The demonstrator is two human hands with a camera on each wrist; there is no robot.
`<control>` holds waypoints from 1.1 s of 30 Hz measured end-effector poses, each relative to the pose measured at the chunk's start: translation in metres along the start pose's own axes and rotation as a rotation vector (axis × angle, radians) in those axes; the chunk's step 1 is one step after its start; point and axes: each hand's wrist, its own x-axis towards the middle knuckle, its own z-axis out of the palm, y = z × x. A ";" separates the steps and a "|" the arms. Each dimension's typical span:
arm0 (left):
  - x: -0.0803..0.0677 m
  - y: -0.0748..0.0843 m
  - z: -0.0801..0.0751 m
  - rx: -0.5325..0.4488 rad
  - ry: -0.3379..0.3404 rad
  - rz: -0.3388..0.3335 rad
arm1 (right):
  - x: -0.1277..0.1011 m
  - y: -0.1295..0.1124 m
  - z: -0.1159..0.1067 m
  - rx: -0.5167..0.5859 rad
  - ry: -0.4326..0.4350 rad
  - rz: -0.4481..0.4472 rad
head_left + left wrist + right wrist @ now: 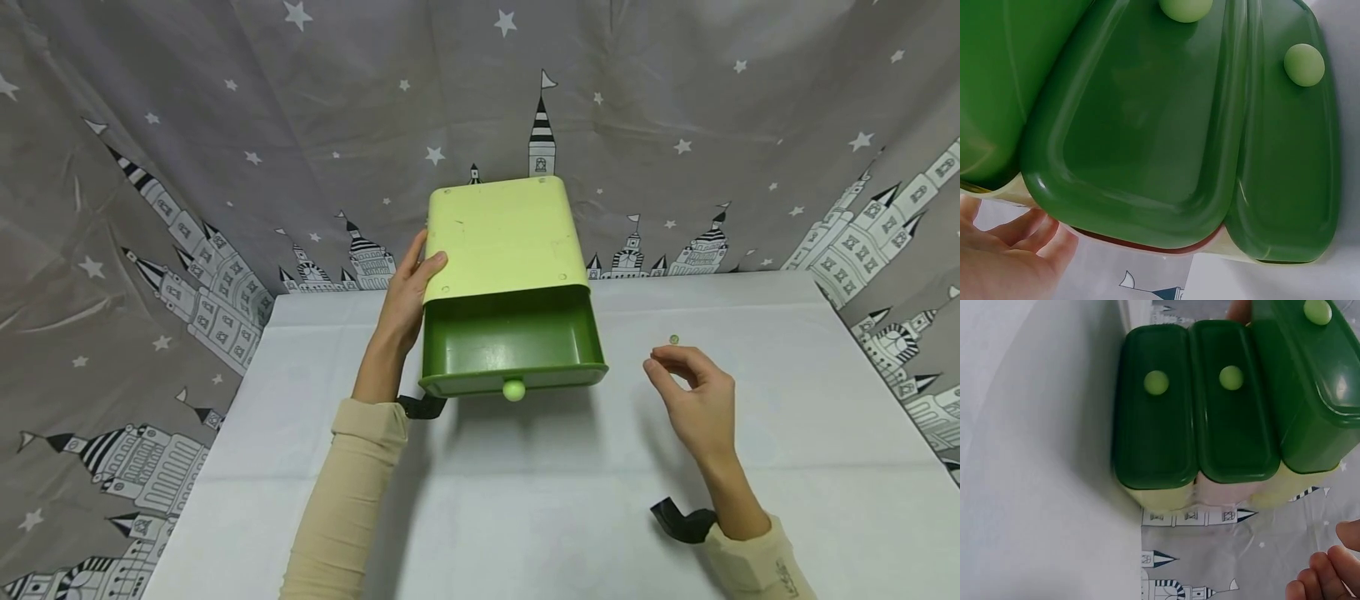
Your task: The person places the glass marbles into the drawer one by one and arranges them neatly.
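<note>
A small drawer cabinet [502,233] with a yellow-green top stands at the back of the table. Its top drawer [513,333], dark green with a round light-green knob [513,390], is pulled out. Two lower drawers [1154,425] are closed in the right wrist view. My left hand [405,296] rests against the cabinet's left side, thumb at the top edge and fingers [1035,234] along the wall. My right hand [693,400] is raised right of the drawer, fingers loosely bent. A small round greenish disc [674,339] shows just beyond its fingertips.
White cloth [517,517] covers the table. A grey curtain [337,100] printed with stars and castles hangs close behind the cabinet and along both sides. Black wrist mounts [682,523] stick out from both forearms.
</note>
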 end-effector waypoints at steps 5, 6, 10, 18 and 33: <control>0.001 -0.002 -0.001 -0.003 -0.003 0.000 | -0.002 0.006 -0.003 -0.049 0.011 0.003; 0.001 -0.002 -0.001 -0.005 -0.003 0.000 | -0.002 0.006 -0.004 -0.050 0.012 0.007; 0.000 -0.002 0.000 -0.014 -0.003 0.004 | -0.003 0.011 -0.008 -0.046 0.012 0.011; -0.002 -0.002 0.000 -0.007 -0.005 0.010 | -0.004 -0.016 -0.010 -0.074 0.028 -0.003; 0.002 -0.003 -0.002 -0.007 -0.015 0.014 | 0.003 0.037 -0.016 -0.125 0.022 0.064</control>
